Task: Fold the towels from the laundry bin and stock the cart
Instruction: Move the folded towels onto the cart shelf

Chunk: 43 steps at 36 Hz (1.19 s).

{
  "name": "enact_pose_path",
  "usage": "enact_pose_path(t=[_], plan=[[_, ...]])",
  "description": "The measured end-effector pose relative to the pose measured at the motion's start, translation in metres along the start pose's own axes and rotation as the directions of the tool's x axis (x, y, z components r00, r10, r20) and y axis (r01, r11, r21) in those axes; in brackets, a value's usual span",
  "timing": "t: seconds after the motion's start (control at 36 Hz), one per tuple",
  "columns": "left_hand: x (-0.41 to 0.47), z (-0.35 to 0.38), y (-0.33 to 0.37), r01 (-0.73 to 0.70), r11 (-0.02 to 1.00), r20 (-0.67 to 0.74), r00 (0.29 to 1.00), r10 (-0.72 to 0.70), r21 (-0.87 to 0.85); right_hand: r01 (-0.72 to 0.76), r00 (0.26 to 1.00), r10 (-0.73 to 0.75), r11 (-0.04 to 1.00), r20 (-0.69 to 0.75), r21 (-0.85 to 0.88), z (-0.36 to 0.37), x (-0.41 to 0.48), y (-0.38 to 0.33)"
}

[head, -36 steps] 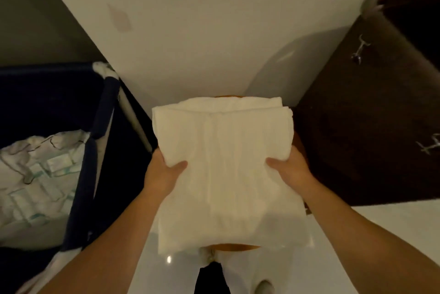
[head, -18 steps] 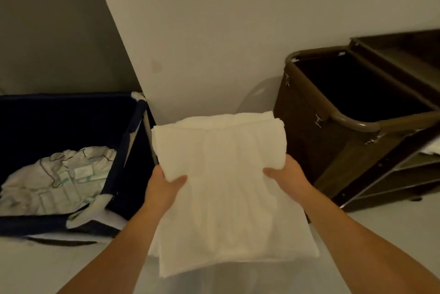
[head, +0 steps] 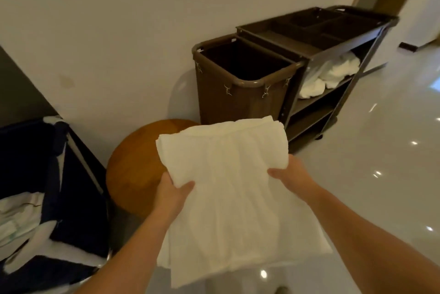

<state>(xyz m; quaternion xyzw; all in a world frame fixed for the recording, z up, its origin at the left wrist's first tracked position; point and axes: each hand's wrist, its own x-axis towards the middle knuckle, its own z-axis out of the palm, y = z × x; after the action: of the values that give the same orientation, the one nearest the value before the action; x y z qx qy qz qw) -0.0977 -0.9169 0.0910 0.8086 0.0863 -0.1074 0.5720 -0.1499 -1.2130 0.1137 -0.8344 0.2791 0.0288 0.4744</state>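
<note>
Two hands carry one folded white towel [head: 228, 189] in front of the person, above the glossy pale floor [head: 381, 150]. The left hand [head: 175, 195] grips the towel's left edge with the thumb pressed on top and the fingers hidden beneath the cloth; the right hand [head: 289, 174] grips the right edge the same way, thumb lying across the upper face. The towel's folded edge points away from the person, and its near end droops between the forearms. Behind and to the left of the towel stands a round wooden desk [head: 135, 170], partly covered from view by the cloth. At the far left sits the dark blue laundry bin [head: 78, 210], with patterned pale linen [head: 16, 217] lying crumpled inside it. Ahead and to the right, against the white wall [head: 119, 31], stands the brown cart [head: 292, 93]: a dark hamper bag [head: 228, 105] hangs at its near end, a compartmented tray [head: 316, 25] forms its top, and loosely piled white towels [head: 333, 74] lie on its upper shelf. The shelves below them look bare and dim.
</note>
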Motion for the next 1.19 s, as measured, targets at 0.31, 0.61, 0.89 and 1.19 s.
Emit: enact_pose_path(t=[0.31, 0.61, 0.89, 1.19], plan=[[-0.043, 0.156, 0.046, -0.106, 0.994, 0.151, 0.984, 0.100, 0.033, -0.070, 0.984, 0.085, 0.993, -0.155, 0.100, -0.135, -0.014, 0.107], [-0.072, 0.371, 0.079, -0.118, 0.985, 0.236, 0.968, 0.086, 0.123, -0.111, 0.970, 0.126, 0.990, -0.208, 0.085, -0.316, 0.025, 0.233], [-0.069, 0.504, 0.110, -0.026, 1.000, 0.237, 0.971, 0.027, -0.006, -0.122, 0.975, 0.126, 0.992, -0.185, 0.031, -0.422, 0.101, 0.278], [0.046, 0.614, 0.099, 0.129, 0.988, 0.157, 0.981, -0.115, -0.081, -0.192, 0.977, 0.186, 0.980, -0.102, -0.044, -0.449, 0.277, 0.298]])
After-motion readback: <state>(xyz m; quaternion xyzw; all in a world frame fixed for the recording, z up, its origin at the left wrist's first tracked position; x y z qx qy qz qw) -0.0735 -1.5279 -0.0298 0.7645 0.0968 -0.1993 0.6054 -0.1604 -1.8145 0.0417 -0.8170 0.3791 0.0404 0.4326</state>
